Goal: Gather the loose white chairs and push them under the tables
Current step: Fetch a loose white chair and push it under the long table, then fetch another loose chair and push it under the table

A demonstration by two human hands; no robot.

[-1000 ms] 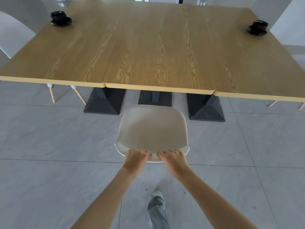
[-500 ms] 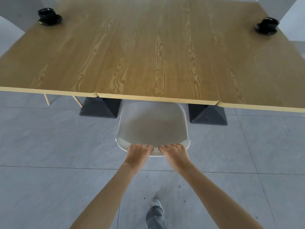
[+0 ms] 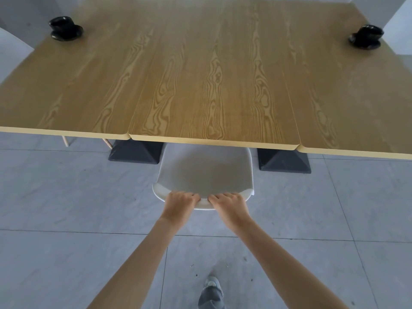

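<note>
A white chair (image 3: 204, 172) stands in front of me, its front part tucked under the near edge of the wooden table (image 3: 200, 85). My left hand (image 3: 179, 202) and my right hand (image 3: 230, 205) both grip the top edge of the chair's backrest, side by side, fingers curled over it. The chair's legs are hidden below the seat.
Two black pyramid table bases (image 3: 136, 151) (image 3: 284, 161) flank the chair. A black cup on a saucer (image 3: 65, 27) sits at the table's far left, another (image 3: 366, 36) at the far right. Another white chair (image 3: 11, 49) stands at the left, wooden legs (image 3: 65, 141) showing. My shoe (image 3: 211, 291) is on the grey tiles.
I have stepped closer and the chair has slid forward, so its front edge now lies under the tabletop. Both hands keep the same grip.
</note>
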